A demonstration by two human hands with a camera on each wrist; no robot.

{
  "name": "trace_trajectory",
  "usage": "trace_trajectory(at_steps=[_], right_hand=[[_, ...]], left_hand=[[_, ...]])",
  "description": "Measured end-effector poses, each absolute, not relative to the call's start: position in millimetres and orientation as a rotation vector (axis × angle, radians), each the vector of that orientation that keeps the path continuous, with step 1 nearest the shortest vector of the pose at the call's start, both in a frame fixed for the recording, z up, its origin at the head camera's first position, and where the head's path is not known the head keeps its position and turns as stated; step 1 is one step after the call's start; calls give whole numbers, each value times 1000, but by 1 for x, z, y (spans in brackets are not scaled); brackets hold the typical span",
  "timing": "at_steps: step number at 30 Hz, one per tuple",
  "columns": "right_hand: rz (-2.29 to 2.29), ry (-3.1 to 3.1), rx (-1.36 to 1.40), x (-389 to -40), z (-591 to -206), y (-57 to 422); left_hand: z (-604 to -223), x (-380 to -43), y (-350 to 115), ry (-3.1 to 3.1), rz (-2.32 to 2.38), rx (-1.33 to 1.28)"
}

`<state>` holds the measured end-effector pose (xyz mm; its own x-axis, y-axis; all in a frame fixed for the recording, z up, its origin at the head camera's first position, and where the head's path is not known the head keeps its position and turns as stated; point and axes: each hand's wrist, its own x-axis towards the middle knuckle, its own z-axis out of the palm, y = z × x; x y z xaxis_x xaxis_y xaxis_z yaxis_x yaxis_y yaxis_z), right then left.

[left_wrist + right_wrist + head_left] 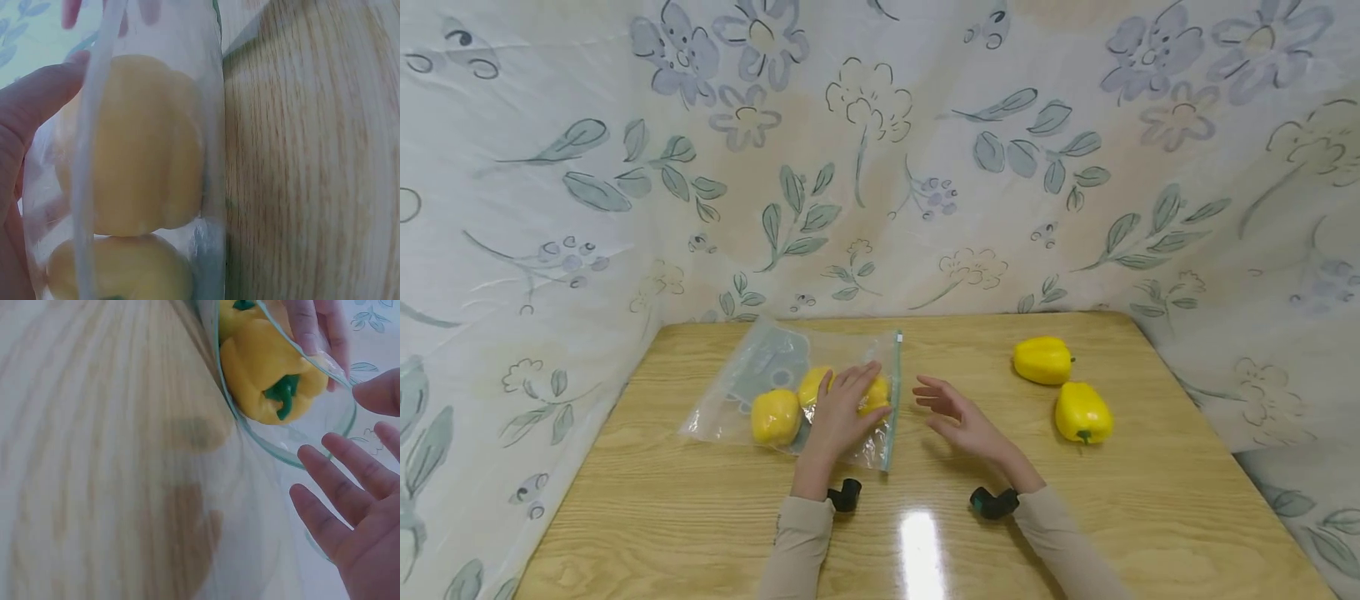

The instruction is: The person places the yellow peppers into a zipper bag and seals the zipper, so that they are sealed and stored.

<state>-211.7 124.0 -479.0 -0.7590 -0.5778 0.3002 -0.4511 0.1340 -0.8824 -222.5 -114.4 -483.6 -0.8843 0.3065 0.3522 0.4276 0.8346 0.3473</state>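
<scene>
A clear zip bag (715, 417) with a green-edged mouth lies on the table, with yellow bell peppers (777, 417) inside. My left hand (842, 408) rests on the bag near its mouth, fingers spread over a pepper. In the left wrist view the thumb lies along the film beside a pepper (140, 147). My right hand (958, 417) is held just right of the mouth, fingers apart and nothing in them. The right wrist view looks into the parted mouth, where a pepper (269, 375) shows its green stem; the left fingertips overlap the rim there.
Two more yellow bell peppers, one lying on its side (1042, 360) and one with its stem toward me (1083, 413), sit at the right on the wooden table (1150, 517). A floral cloth (880, 167) hangs behind and along both sides.
</scene>
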Motion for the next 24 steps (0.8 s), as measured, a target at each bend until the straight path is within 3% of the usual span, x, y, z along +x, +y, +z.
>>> trace_trajectory(at_steps=[10,24], right_hand=[[-1528,2592,-1038,-199,-462,140],[-1394,2983,-1042,-206,-493,176]], left_hand=[[-482,-221,-114,-2742,-565,-567],[-482,-221,-114,-2747,-573,-578]])
